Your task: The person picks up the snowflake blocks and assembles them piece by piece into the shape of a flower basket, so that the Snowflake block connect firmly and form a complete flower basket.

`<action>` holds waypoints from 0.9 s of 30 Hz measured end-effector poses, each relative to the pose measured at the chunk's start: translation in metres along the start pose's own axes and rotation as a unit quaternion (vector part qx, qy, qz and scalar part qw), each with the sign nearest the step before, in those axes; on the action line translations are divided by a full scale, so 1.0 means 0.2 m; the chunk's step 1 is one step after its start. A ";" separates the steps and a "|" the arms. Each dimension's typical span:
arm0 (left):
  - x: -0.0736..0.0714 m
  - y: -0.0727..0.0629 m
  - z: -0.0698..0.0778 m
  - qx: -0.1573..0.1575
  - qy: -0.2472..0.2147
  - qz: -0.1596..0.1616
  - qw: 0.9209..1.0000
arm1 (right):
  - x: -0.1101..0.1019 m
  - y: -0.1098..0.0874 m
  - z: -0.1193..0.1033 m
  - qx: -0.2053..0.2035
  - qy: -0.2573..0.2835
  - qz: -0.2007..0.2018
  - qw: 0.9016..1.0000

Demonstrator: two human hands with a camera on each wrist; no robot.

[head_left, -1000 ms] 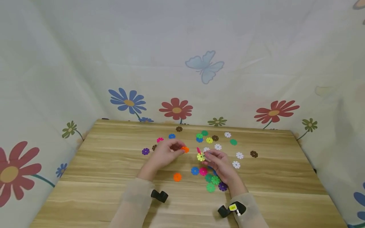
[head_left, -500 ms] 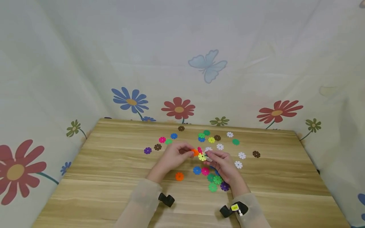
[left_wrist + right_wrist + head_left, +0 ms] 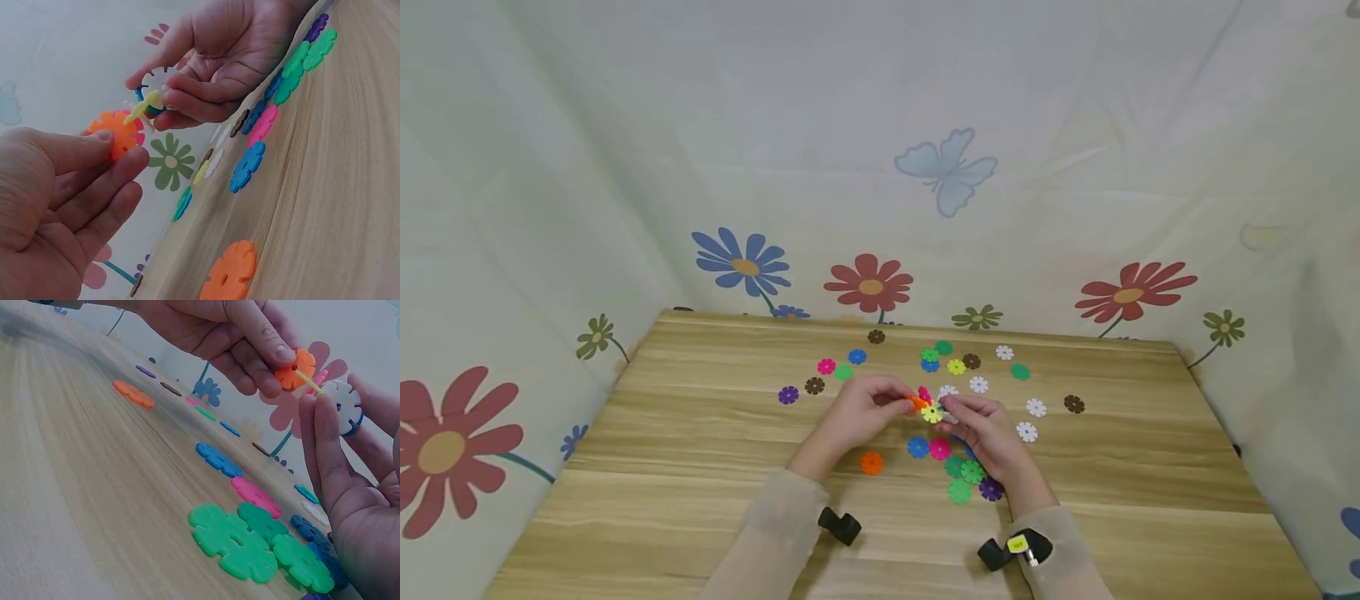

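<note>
Above the middle of the table, my left hand (image 3: 859, 412) pinches an orange flower-shaped interlocking disc (image 3: 304, 363) between thumb and fingers. Facing it, my right hand (image 3: 992, 435) holds a small cluster of joined discs by its white disc (image 3: 345, 405). A yellow disc (image 3: 932, 413) and a pink disc (image 3: 924, 393) stick out of that cluster toward the left hand, and a bit of blue disc (image 3: 139, 94) shows behind the white one. The orange disc meets the yellow disc's edge; whether their slots are engaged I cannot tell.
Several loose discs lie flat on the wooden table (image 3: 662, 467): an orange disc (image 3: 872, 463) near the left forearm, a green disc (image 3: 232, 542) among others below the right hand, and white, brown and purple ones farther out. A flower-printed curtain (image 3: 805, 167) hangs behind.
My left hand has moved right, bringing the orange disc from apart up against the yellow and pink discs. The right hand has stayed nearly in place, still holding the cluster.
</note>
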State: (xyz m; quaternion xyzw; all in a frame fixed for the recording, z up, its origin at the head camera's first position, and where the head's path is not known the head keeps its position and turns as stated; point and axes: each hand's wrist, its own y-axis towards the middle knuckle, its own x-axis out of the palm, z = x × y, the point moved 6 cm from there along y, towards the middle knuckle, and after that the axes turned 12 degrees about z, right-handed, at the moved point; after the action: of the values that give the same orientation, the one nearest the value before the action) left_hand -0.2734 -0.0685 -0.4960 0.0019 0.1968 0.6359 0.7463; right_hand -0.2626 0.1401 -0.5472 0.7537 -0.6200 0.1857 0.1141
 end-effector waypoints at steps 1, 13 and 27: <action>0.00 0.00 0.00 0.002 0.000 0.001 1.000 | 0.00 0.00 0.00 0.002 0.001 0.004 1.000; 0.03 -0.01 0.03 0.040 0.032 0.008 0.999 | -0.02 0.00 0.01 0.040 -0.010 0.037 0.998; 0.05 -0.02 0.04 0.056 0.044 0.003 0.997 | -0.04 0.00 0.03 0.059 0.008 0.048 0.997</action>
State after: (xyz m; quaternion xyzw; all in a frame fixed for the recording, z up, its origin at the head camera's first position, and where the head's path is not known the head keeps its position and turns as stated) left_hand -0.2661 -0.0573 -0.4923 0.0165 0.2645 0.6255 0.7339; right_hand -0.2631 0.1451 -0.5562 0.7267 -0.6428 0.2332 0.0657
